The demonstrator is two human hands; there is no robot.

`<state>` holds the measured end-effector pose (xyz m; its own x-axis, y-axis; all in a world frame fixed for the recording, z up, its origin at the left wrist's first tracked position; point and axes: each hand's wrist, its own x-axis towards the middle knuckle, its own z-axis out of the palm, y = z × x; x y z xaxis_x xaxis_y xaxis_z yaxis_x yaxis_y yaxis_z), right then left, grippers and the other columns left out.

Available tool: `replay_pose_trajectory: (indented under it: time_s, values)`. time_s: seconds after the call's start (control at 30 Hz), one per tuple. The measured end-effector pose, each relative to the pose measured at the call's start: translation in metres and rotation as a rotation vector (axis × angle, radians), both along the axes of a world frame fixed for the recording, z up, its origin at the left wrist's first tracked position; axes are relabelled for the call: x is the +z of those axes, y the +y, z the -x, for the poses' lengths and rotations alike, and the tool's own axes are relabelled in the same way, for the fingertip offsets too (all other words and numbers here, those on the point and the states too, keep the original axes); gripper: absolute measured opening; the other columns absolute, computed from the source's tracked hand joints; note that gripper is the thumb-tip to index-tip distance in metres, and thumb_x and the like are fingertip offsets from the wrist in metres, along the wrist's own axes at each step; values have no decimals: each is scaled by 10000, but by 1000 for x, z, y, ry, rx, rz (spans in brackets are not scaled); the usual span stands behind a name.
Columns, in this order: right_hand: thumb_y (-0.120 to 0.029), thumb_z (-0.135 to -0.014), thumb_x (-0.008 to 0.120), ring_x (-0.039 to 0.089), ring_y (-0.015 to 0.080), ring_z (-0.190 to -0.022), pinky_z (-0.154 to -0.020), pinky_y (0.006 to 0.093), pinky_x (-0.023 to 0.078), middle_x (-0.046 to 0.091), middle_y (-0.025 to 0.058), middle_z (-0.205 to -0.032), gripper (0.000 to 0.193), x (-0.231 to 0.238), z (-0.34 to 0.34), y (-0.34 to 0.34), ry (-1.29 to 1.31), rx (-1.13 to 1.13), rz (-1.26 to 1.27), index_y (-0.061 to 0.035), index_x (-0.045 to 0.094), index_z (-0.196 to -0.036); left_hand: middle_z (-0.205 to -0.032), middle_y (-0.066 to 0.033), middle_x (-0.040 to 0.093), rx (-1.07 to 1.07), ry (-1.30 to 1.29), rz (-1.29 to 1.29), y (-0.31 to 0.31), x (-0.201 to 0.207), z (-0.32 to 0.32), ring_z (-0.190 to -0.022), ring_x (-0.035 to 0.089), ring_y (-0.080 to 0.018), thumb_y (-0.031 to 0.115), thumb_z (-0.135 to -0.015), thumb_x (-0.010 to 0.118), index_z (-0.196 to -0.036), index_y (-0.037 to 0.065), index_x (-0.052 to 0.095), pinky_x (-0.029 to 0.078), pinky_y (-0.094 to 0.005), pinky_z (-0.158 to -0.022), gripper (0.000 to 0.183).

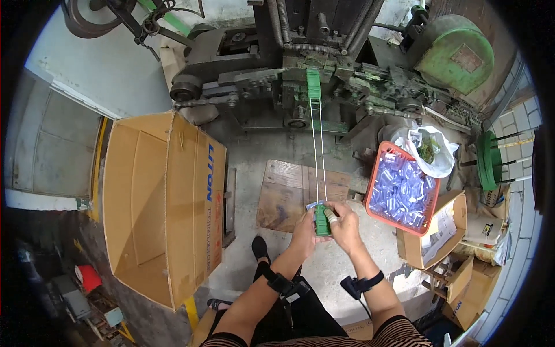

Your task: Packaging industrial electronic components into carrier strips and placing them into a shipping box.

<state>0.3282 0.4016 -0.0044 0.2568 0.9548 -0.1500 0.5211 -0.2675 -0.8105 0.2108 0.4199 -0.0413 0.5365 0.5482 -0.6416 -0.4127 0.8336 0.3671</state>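
Note:
My left hand [304, 232] is closed around a short stack of thin green pieces [322, 222]. From the other side my right hand [346, 226] presses on the same stack, thumb and fingers bent in; pale bands wrap one of its digits. A bluish transparent plastic piece [314, 205] shows at the stack's far end, by the left fingers. Two long thin rods [319, 150] run from my hands up to the dark machine [298, 58]. Another green stack [313, 85] sits on the rods at the machine end. The exact finger contact is partly hidden.
To the left stands a large open cardboard box [196, 214]. At right, a red basket [370, 199] holds many bluish transparent plastic pieces, beside a white plastic bag [442, 162] and a smaller carton [413, 251]. A wooden board [283, 196] lies below the rods.

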Motion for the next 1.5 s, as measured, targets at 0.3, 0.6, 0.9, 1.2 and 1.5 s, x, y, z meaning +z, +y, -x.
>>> replay_pose_trajectory:
  time_s: [0.3, 0.6, 0.9, 1.2, 1.5]
  values:
    - [48, -690, 515, 522, 327, -798, -724, 395, 421, 578, 150, -837, 212, 2, 25, -31, -370, -120, -199, -16, 583, -881, -731, -22, 538, -74, 463, -110, -13, 1, -21, -640, 507, -103, 368, -903, 407, -836, 63, 573, 425, -263, -560, 353]
    - [13, -588, 545, 522, 289, -776, -687, 384, 388, 596, 123, -851, 327, 17, 59, -98, -477, 52, -37, -31, 601, -907, -762, -41, 568, 21, 422, -285, -95, -19, 19, -703, 504, -78, 184, -891, 451, -866, -17, 577, 416, -238, -633, 238]
    - [22, -611, 548, 575, 284, -789, -714, 351, 438, 610, 145, -926, 289, 61, 98, -90, -166, 84, -305, -12, 590, -896, -723, -80, 588, -115, 310, -153, -54, 62, 127, -502, 599, -174, 229, -897, 437, -923, 29, 531, 404, -226, -308, 223]
    - [5, -758, 507, 576, 332, -842, -738, 376, 446, 580, 202, -948, 323, -101, 50, -100, -422, -287, 107, -6, 511, -1081, -621, -64, 563, 488, 827, -597, 88, 151, 336, -470, 575, -149, 183, -862, 521, -852, 12, 511, 435, -237, -386, 172]
    - [-226, -859, 506, 552, 250, -884, -769, 345, 428, 572, 212, -1052, 431, -171, 32, -52, -448, -338, 330, 70, 463, -1168, -684, -63, 590, 540, 1051, -475, 145, -107, 508, -563, 522, -65, 149, -829, 565, -817, -17, 607, 418, -219, -392, 172]
